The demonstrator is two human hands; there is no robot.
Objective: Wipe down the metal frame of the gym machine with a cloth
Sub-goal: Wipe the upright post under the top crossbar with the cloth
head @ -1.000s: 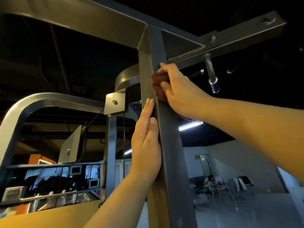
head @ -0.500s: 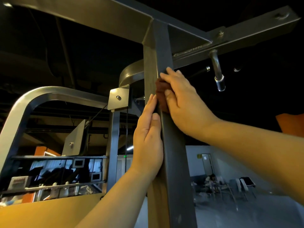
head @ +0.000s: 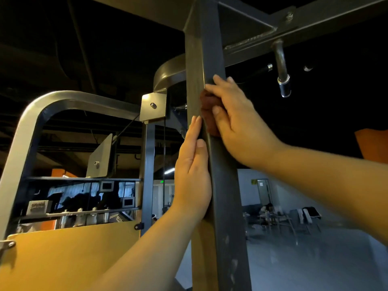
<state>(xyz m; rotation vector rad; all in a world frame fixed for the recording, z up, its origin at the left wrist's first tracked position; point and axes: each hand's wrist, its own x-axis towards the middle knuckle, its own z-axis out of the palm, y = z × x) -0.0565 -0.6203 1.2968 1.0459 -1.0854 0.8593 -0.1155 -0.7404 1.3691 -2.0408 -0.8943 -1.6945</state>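
Wiping: right hand grips dark red cloth against the machine's upright post.
Cloth has slid down the post since a second ago and is now just above the left hand, which stays flat with fingers straight on the post's left face. Yellow wall sign is unreadable.

Dim hall; ceiling nearly black. Warm light on yellow panel and left hand, both sharp. Glare spot on bracket plate; far strip light blown out. Metal frame dull, bars bowing toward picture edges. Background chairs soft, grainy; floor faintly sheened
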